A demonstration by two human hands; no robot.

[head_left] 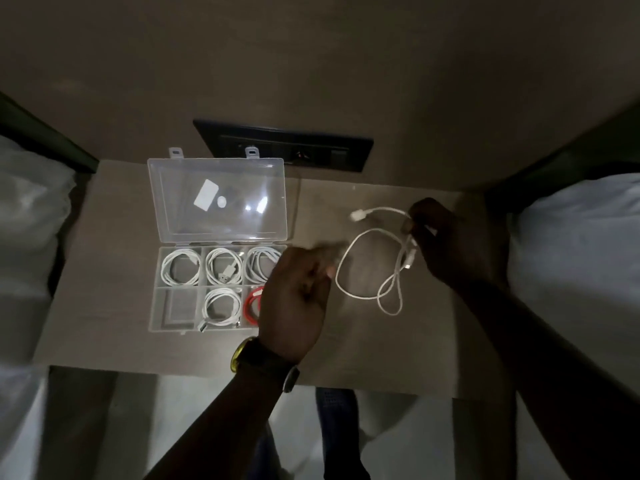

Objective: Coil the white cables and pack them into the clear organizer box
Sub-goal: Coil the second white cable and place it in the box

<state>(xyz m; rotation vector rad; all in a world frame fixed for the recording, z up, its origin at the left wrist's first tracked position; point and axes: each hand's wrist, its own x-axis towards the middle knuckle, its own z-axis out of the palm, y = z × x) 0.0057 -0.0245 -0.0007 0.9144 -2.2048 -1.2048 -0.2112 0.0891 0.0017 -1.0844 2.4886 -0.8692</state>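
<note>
A clear organizer box (156,308) lies open on the small table, its lid (218,199) folded back. Several compartments hold coiled white cables (180,267), one holds a red cable (252,304), and the front left compartment (180,308) holds none. A loose white cable (367,237) sprawls in loops on the table to the right of the box. My right hand (446,237) pinches this cable near its top right, with one plug end sticking out to the left. My left hand (298,292) hovers over the box's right edge, blurred, fingers spread toward the cable loop, holding nothing.
The table (104,306) is narrow, set between two beds with white bedding (27,220) at left and right. A black socket panel (284,143) sits on the wall behind the box. My legs show below the table's front edge.
</note>
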